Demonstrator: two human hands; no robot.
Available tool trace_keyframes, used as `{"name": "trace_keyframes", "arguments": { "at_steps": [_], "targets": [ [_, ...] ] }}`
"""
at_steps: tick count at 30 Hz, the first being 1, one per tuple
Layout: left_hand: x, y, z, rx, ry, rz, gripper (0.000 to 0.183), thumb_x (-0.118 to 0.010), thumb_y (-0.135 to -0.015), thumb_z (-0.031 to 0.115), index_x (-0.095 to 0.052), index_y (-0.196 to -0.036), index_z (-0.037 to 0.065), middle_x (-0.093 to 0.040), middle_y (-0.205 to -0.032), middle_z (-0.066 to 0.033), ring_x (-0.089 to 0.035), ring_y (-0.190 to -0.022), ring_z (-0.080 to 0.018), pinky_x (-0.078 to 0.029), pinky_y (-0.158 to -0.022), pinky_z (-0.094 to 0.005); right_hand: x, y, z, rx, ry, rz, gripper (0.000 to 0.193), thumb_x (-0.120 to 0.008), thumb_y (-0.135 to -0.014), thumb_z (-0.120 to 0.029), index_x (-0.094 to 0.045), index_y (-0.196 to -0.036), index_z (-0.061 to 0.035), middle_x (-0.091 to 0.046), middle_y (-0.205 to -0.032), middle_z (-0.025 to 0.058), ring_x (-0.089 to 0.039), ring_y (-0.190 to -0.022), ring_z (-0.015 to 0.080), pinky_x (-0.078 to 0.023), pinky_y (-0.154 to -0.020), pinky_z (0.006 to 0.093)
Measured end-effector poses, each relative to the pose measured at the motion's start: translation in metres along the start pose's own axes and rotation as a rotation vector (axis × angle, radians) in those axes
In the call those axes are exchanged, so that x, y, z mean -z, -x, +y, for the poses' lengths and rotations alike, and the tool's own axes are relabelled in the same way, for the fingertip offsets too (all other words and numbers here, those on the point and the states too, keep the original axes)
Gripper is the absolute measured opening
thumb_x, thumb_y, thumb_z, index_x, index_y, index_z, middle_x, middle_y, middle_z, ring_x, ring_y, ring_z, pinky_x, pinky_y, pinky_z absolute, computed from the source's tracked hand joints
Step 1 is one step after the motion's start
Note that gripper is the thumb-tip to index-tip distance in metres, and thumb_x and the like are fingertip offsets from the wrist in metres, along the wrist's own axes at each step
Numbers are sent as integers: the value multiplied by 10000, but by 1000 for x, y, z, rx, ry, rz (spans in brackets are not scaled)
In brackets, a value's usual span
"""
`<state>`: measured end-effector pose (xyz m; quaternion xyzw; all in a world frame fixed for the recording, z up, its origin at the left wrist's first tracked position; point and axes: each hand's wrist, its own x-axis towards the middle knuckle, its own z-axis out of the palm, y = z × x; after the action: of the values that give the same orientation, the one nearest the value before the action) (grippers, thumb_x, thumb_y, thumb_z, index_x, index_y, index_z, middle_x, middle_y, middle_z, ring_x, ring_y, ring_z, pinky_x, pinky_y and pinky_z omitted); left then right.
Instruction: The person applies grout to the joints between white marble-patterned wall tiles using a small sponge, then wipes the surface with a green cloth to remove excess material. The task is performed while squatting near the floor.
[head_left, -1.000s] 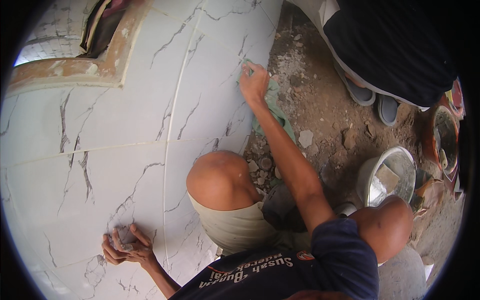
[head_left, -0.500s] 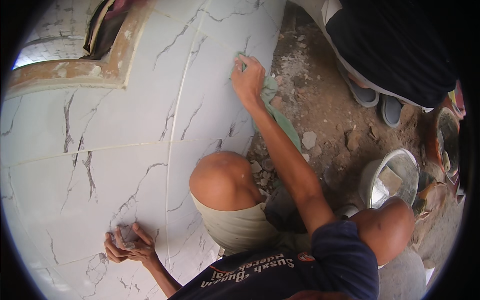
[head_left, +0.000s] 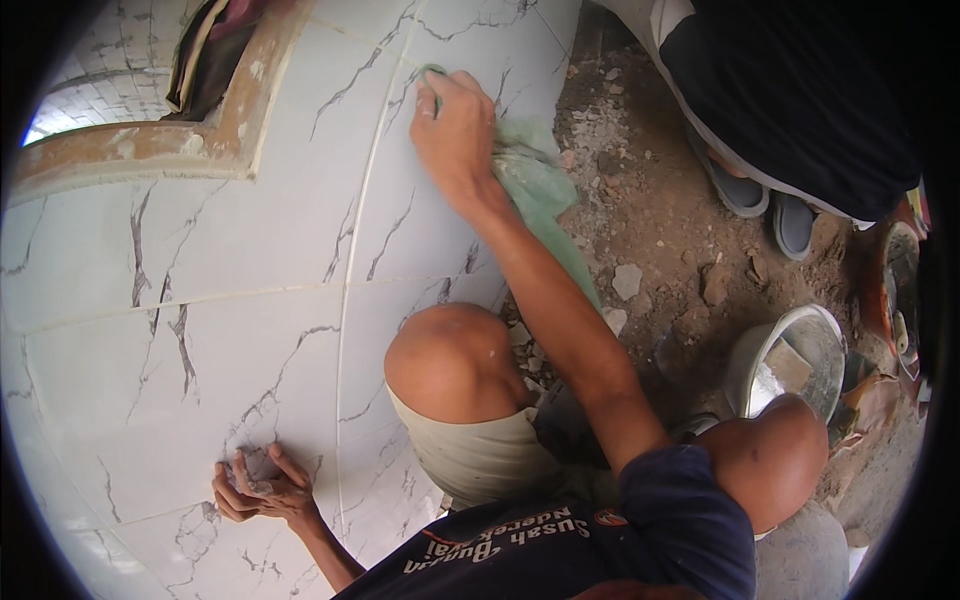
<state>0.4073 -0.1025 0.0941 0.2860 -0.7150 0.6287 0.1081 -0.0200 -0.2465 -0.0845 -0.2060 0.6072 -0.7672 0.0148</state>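
White tiles with grey marble veining (head_left: 240,360) cover the surface in front of me, split by pale grout lines. High up, my right hand (head_left: 455,125) is closed on a green cloth (head_left: 535,185) and presses it against a tile near a grout line. The cloth's loose end trails down behind my wrist and forearm. Low on the left, my left hand (head_left: 262,485) rests against another tile with its fingers spread and bent. A pale smear of dust or paste marks those fingers, and nothing shows in them.
A wood-framed opening (head_left: 235,125) breaks the tiling at upper left. Rubble lies on the dirt floor (head_left: 650,230). Another person in dark clothing (head_left: 790,100) and grey sandals stands at upper right. Beside my knee sits a pail (head_left: 790,360); an orange container (head_left: 897,290) stands beyond.
My right hand has slid up and left across the tile with the green cloth, closer to the long grout line. My left hand stays in place on its tile.
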Motion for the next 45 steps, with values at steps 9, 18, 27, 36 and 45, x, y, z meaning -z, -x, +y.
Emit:
{"name": "trace_keyframes", "arguments": {
  "at_steps": [9, 18, 27, 36, 45],
  "targets": [
    [-2, 2, 4, 47, 35, 3, 525, -638, -1052, 465, -559, -1379, 61, -469, -1444, -191, -347, -1337, -352, -282, -1107, -564, 0, 14, 3, 227, -193, -11, 218, -724, -921, 2, -765, -1133, 31, -679, -937, 181, -670, -796, 345, -545, -722, 416],
    [0, -5, 7, 53, 43, 2, 530, -648, -1044, 471, -569, -1354, 48, -454, -1448, -191, -336, -1345, -350, -282, -1114, -560, 53, 143, 74, 300, -116, -236, 281, -795, -887, -76, -764, -1161, -20, -624, -1320, 182, -637, -1147, 380, -557, -938, 469],
    [3, -6, 7, -3, 7, 2, 532, -624, -1053, 502, -574, -1356, 68, -453, -1449, -170, -340, -1346, -346, -283, -1110, -545, 28, 91, 37, 503, 14, -431, 619, -624, -1018, -528, -660, -1364, -16, -317, -1712, 246, -305, -1548, 499, -281, -1253, 596],
    [1, -9, 10, 59, 66, 18, 518, -629, -1051, 494, -585, -1345, 69, -453, -1450, -181, -344, -1351, -350, -280, -1120, -548, 9, 5, 184, -246, 169, -168, 943, -512, -1058, -628, -216, -1673, 23, -159, -1734, 319, -129, -1617, 480, -160, -1318, 557],
    [9, -5, 2, 64, 53, -13, 488, -717, -994, 382, -587, -1330, 52, -441, -1466, -198, -327, -1404, -369, -291, -1141, -566, 4, 64, 55, 409, 111, -416, 902, -630, -976, -640, -443, -1591, -7, -71, -1754, 317, -54, -1604, 552, -132, -1282, 665]
  ]
}}
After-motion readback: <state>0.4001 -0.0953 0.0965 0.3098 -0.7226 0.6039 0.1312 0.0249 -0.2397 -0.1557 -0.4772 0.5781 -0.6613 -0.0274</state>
